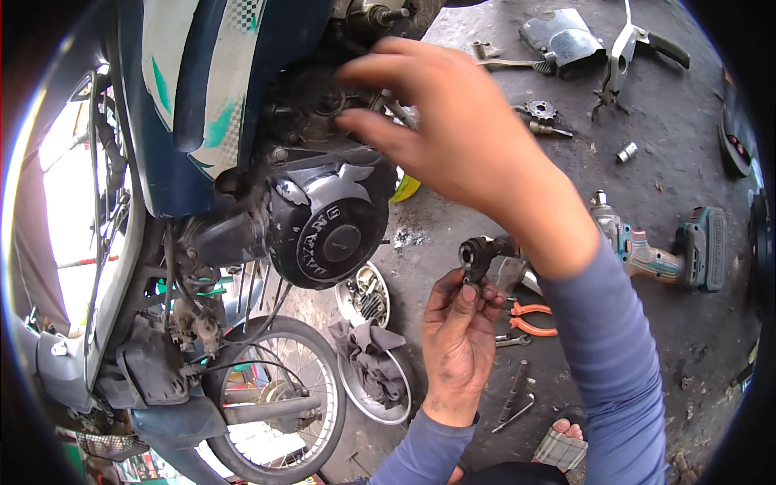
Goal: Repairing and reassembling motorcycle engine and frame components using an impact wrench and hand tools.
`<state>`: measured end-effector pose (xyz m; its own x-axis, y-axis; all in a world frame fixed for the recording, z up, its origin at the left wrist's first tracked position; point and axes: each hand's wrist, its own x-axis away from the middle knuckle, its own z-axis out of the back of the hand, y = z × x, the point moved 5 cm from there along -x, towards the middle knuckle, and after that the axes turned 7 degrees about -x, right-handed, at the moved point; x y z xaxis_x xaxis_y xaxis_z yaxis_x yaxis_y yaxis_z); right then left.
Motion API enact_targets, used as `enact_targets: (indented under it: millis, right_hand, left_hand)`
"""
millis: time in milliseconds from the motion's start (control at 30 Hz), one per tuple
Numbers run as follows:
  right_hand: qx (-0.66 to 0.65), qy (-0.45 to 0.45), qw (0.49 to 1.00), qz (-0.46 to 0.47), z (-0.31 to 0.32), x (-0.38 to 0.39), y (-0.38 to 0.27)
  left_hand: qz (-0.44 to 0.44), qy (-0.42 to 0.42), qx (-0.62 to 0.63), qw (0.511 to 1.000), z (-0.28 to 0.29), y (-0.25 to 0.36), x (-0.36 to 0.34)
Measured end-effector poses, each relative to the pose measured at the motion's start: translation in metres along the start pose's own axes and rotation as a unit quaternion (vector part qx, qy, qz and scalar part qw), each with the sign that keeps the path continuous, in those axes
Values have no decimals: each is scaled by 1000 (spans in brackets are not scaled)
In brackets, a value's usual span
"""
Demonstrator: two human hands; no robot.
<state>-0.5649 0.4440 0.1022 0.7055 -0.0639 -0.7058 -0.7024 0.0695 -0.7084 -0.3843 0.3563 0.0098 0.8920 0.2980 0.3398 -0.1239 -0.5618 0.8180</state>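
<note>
My left hand [459,347] is raised at lower centre, fingers and thumb pinching a dark metal part [477,255] with a toothed round opening; its far end is hidden behind my right arm. My right hand [428,117] reaches across to the dark engine [303,113] of a motorbike with a blue and white body panel [226,73]. Its thumb and fingers are apart, slightly blurred, near a bolt boss above the scuffed black engine cover [356,202]; I see nothing held in it. Whether the fingertips touch the engine I cannot tell.
On the dark floor lie a cordless impact wrench [699,246], orange pliers [533,323], a sprocket [540,109], a socket [627,152], locking pliers [663,48] and several other tools. A bowl of parts [362,291] and a basin with a rag [364,347] sit beside a wheel [331,420].
</note>
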Motion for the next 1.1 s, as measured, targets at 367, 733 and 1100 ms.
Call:
enact_targets:
  millis: [367,733,1100]
  right_hand:
    - [-163,79,982,-46,-67,-22,-4]
    - [-537,110,810,-206,-75,-11,12]
    - [-80,133,988,7,-65,-16,-16]
  left_hand:
    - [13,40,15,999,32,-4,-4]
    - [26,75,47,996,45,-8,-11]
    - [32,69,70,995,61,-7,-1]
